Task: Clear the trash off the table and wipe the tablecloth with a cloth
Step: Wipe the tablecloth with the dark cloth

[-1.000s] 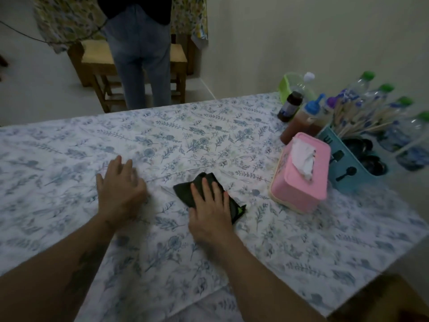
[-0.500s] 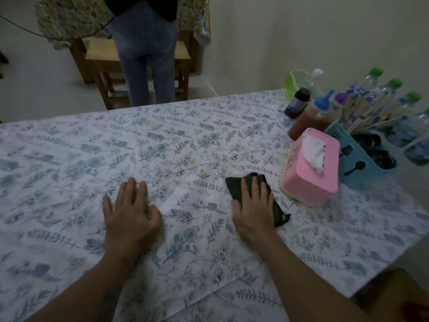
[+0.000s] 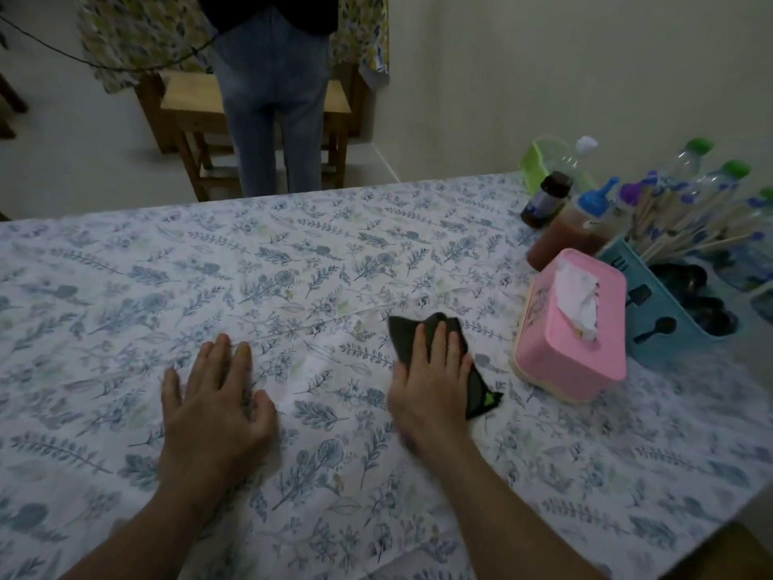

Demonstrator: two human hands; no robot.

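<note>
Blue-and-white floral tablecloth is shown from the head view, with wiping judged to be the step in hand. Nearest, well to the left of the pink tissue box, the left grip is laid flat and released. Its fingers are straight, its palm is pressed on the fabric, and nothing is grasped. Between it and the tissue box, the right grip is likewise spread flat and unclenched. The dark cloth is pinned under its straight fingers, with one corner left showing near the box's left side. A shallow crease is seen left of the box, just beyond the fingertips.

The step is best done with the left grip used as an anchor, so that the fabric is not dragged or bunched. Strokes are best overlapped, with pressure spread through the whole palm. Each stroke should be stopped short of the tissue box, or the box lifted aside, since it could be shoved into the blue caddy just behind it.

Beyond the box, a red sauce bottle, a dark bottle, green-capped bottles and a green basket are clustered and could be toppled. Farthest beyond the box, a standing person and a wooden stool are seen.
</note>
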